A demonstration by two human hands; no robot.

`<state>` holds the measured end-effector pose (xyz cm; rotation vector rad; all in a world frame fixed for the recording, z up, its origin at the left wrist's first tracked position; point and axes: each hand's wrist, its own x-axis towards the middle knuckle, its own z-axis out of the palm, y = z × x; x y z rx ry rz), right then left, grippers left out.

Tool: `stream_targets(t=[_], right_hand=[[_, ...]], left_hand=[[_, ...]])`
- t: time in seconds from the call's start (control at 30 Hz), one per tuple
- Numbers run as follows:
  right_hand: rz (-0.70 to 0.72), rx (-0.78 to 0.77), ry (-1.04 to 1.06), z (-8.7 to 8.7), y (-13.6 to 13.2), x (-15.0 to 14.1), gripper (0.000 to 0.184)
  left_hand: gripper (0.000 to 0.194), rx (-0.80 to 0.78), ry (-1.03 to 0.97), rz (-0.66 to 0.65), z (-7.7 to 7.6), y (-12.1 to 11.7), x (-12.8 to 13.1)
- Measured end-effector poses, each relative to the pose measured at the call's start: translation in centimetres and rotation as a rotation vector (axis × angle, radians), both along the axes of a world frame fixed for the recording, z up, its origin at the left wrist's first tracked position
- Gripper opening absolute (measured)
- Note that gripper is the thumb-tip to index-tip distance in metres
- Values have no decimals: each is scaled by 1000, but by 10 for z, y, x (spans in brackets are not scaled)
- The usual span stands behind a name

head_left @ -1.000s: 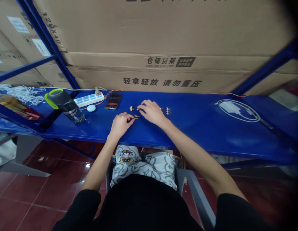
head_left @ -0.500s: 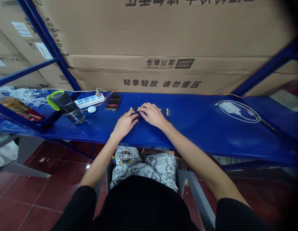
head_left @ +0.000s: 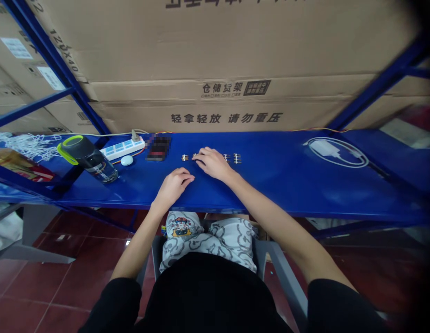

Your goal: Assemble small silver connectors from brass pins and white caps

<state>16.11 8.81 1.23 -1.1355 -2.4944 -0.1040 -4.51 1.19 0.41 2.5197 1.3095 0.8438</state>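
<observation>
Count: 1 left hand (head_left: 173, 187), 1 right hand (head_left: 213, 163), 1 water bottle (head_left: 88, 158), 1 power strip (head_left: 122, 149), 1 phone (head_left: 158, 148), 1 white charger (head_left: 322, 149), 1 round white puck (head_left: 127, 160). Small metal connectors (head_left: 236, 158): too small to count.

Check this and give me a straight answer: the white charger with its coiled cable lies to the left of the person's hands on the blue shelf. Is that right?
No, the side is wrong. The head view shows the white charger with its coiled cable lying to the right of the left hand and right hand, on the blue shelf.
</observation>
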Motion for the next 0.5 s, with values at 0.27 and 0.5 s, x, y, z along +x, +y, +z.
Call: stream_targets(t=[0.27, 0.5], right_hand=[[-32, 31, 8, 7, 5, -11, 32], [-285, 82, 157, 9, 19, 51, 28]], left_hand=[[17, -74, -17, -75, 9, -22, 2], [16, -108, -70, -62, 30, -16, -4]])
